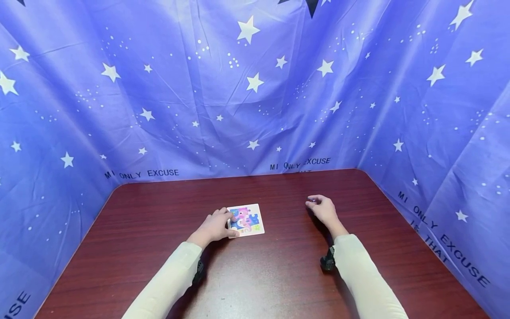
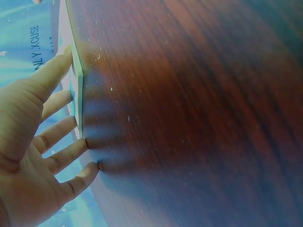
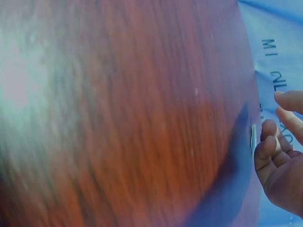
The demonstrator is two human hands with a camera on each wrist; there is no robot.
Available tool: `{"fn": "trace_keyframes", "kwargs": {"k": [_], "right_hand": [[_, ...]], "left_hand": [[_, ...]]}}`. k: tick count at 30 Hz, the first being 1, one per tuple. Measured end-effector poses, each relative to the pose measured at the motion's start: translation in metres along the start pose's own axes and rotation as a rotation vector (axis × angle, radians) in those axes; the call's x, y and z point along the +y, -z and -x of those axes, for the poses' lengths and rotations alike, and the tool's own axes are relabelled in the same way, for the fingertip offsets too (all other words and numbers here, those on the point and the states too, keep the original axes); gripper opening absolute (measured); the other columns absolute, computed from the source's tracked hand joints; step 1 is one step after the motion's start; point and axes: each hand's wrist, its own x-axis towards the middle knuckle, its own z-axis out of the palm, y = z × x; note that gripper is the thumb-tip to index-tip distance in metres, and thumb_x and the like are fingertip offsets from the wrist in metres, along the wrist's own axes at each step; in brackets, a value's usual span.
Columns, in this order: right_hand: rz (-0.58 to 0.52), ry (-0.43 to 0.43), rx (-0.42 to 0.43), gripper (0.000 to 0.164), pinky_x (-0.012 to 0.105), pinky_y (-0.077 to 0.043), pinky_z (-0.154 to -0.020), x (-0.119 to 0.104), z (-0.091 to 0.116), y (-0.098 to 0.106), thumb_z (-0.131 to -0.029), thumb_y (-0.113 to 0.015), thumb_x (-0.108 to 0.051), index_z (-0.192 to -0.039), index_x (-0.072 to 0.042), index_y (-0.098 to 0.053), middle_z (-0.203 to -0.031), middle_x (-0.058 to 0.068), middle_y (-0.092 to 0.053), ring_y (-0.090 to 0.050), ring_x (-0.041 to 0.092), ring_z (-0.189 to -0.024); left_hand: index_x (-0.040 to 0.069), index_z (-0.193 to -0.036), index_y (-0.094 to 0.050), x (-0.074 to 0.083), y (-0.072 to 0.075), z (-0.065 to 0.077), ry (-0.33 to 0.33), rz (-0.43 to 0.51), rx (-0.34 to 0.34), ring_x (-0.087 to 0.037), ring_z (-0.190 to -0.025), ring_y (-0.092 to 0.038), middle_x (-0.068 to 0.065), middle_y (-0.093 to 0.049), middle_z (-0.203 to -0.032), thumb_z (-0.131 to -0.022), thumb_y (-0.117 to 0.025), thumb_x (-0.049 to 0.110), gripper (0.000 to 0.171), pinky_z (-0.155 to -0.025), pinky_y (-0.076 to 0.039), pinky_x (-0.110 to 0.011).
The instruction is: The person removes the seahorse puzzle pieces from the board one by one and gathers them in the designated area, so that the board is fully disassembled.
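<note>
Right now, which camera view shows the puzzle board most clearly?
The head view: the puzzle board shows its printed face, only partly covered by the left hand. The left wrist view shows mainly its thin edge; the right wrist view does not show it.

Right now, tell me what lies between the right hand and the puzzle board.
Only bare reddish-brown tabletop lies between the right hand and the puzzle board; the head view shows that stretch.

We count one left hand (image 1: 214, 225) and one right hand (image 1: 326, 212), two pale sleeves (image 1: 165, 277), two black wrist devices (image 1: 327, 261), one puzzle board (image 1: 247, 219), one small pale piece (image 3: 253, 137) and one reddish-brown table (image 1: 390, 248).
</note>
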Motion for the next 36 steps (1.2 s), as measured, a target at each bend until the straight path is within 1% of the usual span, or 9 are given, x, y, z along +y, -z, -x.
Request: {"fn": "trace_keyframes", "kwargs": {"k": [2,9,16,26,36], "right_hand": [[-0.012,0.008,-0.011,0.032,0.024,-0.044,-0.066,-0.003,0.001,-0.004,-0.087,-0.063,-0.019,-0.113,0.0,-0.064,-0.097,0.017,-0.067,-0.053,0.005,-0.066],[-0.062,0.017,-0.073,0.031,0.023,-0.046,-0.06,-0.018,0.004,-0.019,-0.088,-0.063,-0.018,-0.113,0.0,-0.063,-0.091,0.015,-0.067,-0.055,0.007,-0.06],[-0.137,0.021,-0.123,0.03,0.023,-0.049,-0.059,-0.032,0.007,-0.036,-0.088,-0.063,-0.016,-0.113,0.0,-0.063,-0.089,0.013,-0.065,-0.055,0.009,-0.061],[-0.123,0.058,-0.152,0.027,0.023,-0.046,-0.056,-0.052,0.01,-0.057,-0.086,-0.065,-0.017,-0.108,-0.001,-0.066,-0.076,0.006,-0.059,-0.053,0.009,-0.057],[-0.123,0.077,-0.198,0.027,0.023,-0.044,-0.055,-0.068,0.017,-0.076,-0.086,-0.066,-0.017,-0.109,-0.002,-0.065,-0.078,0.007,-0.062,-0.052,0.01,-0.057]], "left_hand": [[0.018,-0.102,-0.063,0.0,0.0,0.0,0.002,0.004,-0.002,-0.024,-0.101,-0.05,-0.001,-0.053,-0.104,-0.073,-0.076,0.043,0.04,-0.084,-0.04,-0.049],[0.019,-0.102,-0.063,0.0,0.0,0.0,0.008,0.004,-0.002,-0.023,-0.101,-0.05,0.0,-0.053,-0.104,-0.073,-0.076,0.043,0.04,-0.084,-0.04,-0.048],[0.018,-0.101,-0.063,0.002,0.002,0.002,0.005,0.006,0.004,-0.023,-0.101,-0.05,-0.001,-0.053,-0.103,-0.073,-0.077,0.042,0.039,-0.084,-0.041,-0.049],[0.016,-0.101,-0.063,0.004,0.005,0.003,0.001,0.004,-0.003,-0.025,-0.103,-0.05,-0.002,-0.053,-0.104,-0.073,-0.077,0.041,0.04,-0.084,-0.041,-0.048],[0.017,-0.101,-0.063,0.004,0.005,0.002,0.002,0.006,0.003,-0.025,-0.102,-0.05,-0.002,-0.054,-0.103,-0.072,-0.077,0.041,0.04,-0.083,-0.041,-0.049]]}}
